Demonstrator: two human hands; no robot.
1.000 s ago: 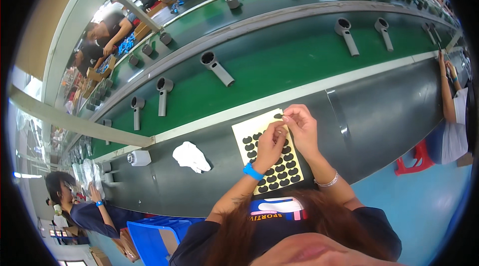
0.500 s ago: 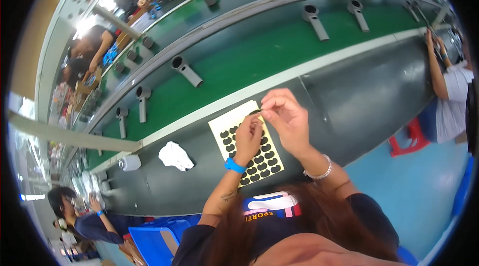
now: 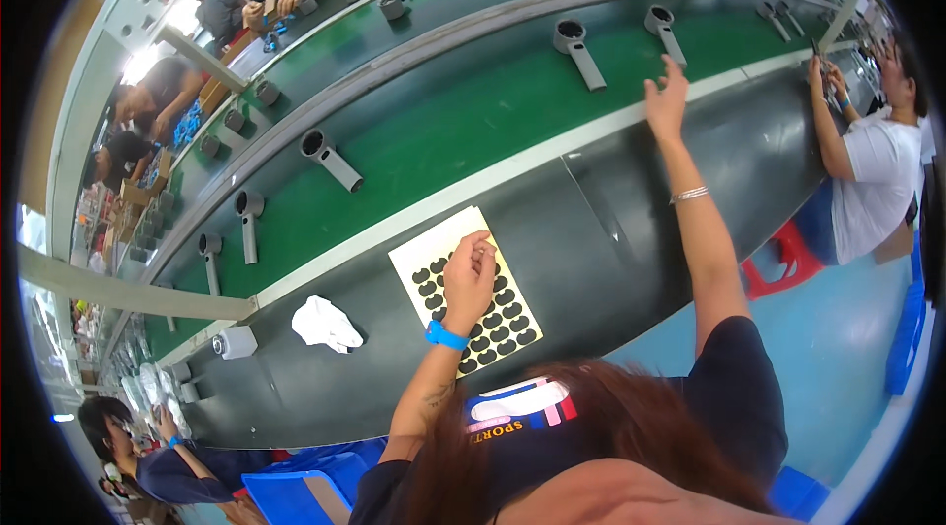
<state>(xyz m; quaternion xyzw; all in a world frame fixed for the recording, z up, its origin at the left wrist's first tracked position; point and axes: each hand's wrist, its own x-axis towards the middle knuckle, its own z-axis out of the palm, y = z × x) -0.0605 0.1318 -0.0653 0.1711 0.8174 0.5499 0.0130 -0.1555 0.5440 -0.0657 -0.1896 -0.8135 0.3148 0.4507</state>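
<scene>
My left hand [image 3: 470,277] is held over a pale yellow sheet [image 3: 406,251] with rows of black rounded stickers [image 3: 507,311]. Its fingers are curled together, and whatever they may pinch is too small to make out. My right arm stretches out over the green conveyor belt [image 3: 443,121]. With fingers apart and nothing in them, my right hand [image 3: 667,99] is just short of a grey plastic housing [image 3: 666,31] that has a round ring head and a straight handle. Another grey housing [image 3: 581,54] of the same shape lies to its left.
More grey housings [image 3: 332,161] lie along the belt to the left. A crumpled white cloth [image 3: 326,324] and a small white bottle [image 3: 235,342] are on the dark worktable [image 3: 581,259]. A co-worker in white [image 3: 867,151] sits at the right, near a red stool [image 3: 783,264]. Others work across the line.
My right hand has left the sheet and my left fingers, reaching forward and right over the belt, its fingers now spread. My left hand stays over the sheet. The view has shifted slightly.
</scene>
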